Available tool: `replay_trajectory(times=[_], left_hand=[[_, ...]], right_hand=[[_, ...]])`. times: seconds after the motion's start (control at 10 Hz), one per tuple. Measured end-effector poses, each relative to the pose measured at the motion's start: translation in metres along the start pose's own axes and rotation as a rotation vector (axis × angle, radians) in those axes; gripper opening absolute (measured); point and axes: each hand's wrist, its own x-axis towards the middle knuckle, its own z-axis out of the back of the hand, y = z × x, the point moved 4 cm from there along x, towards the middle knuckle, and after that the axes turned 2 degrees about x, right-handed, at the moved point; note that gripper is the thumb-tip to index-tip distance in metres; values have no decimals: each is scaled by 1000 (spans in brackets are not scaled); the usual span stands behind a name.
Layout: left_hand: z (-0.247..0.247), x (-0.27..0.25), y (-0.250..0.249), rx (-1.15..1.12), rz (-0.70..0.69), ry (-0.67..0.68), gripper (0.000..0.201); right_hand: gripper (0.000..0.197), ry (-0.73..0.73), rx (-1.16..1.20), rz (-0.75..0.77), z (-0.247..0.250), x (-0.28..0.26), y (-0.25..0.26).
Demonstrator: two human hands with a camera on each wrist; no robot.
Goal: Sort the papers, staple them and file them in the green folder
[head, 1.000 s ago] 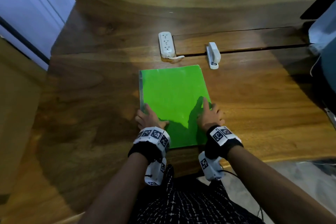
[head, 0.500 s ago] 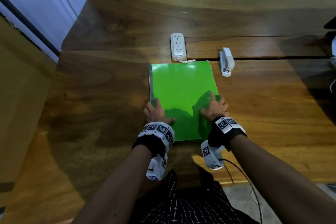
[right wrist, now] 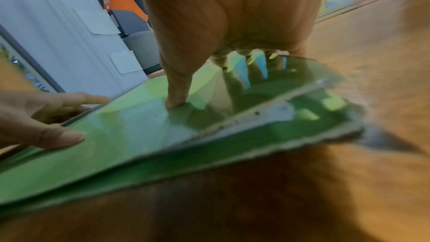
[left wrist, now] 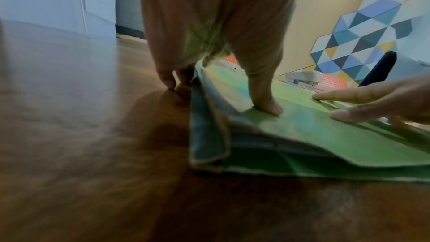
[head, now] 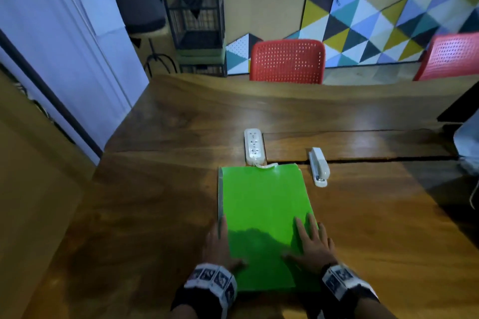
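The green folder (head: 261, 215) lies closed on the wooden table (head: 375, 215), its far edge at the power strip. My left hand (head: 220, 246) rests at the folder's near left edge, thumb on the cover (left wrist: 302, 126) and fingers on the wood beside the spine. My right hand (head: 313, 243) lies flat on the near right part, fingers straight on the cover (right wrist: 139, 135). At the near right corner the cover stands slightly apart and a strip of white paper (right wrist: 267, 119) shows inside. A white stapler (head: 319, 166) sits just past the folder's far right corner.
A white power strip (head: 254, 146) with its cord lies at the folder's far edge. A seam (head: 375, 160) runs across the table behind the stapler. Two red chairs (head: 287, 61) stand past the far side. A white door (head: 64, 59) is at the left.
The head view has tilted up, showing the chairs and wall. The folder has slid away until its far edge reaches the power strip. Both hands stay on its near end, fingers now flatter.
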Motion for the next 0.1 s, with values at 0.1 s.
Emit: replay_trajectory(times=[0.1], left_hand=[[5,-23,4,-12,-6,7,127]], right_hand=[[143,-163,-72,21,-13,-7,-14]])
